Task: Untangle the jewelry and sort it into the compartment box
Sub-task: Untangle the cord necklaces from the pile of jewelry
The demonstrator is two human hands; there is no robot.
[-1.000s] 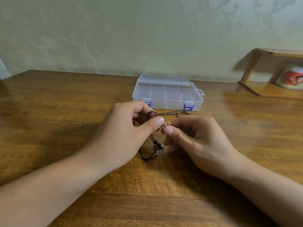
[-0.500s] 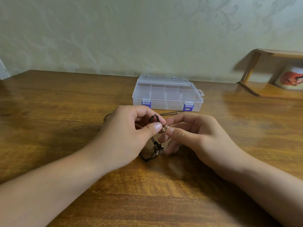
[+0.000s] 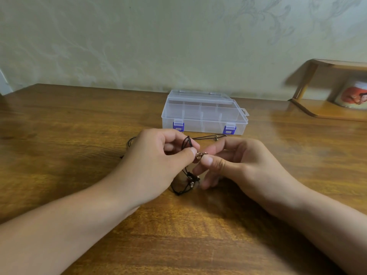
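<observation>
Head view: just above the tabletop (image 3: 79, 135), the left hand (image 3: 155, 161) pinches a loop of black cord (image 3: 186, 142) while the right hand (image 3: 238, 165) pinches its gold bead (image 3: 199, 156) — easing them gently apart should loosen the tangle. The compartment box (image 3: 204, 114) sits closed behind.

Compartment box (image 3: 204, 114) on table (image 3: 59, 126), centre, near the wall, lid closed. Just before it, left hand (image 3: 156, 161) and right hand (image 3: 238, 163) meet over the table, cord tangle (image 3: 186, 179) between and under them. Shelf (image 3: 333, 108) far right, cup (image 3: 353, 96) on it.
</observation>
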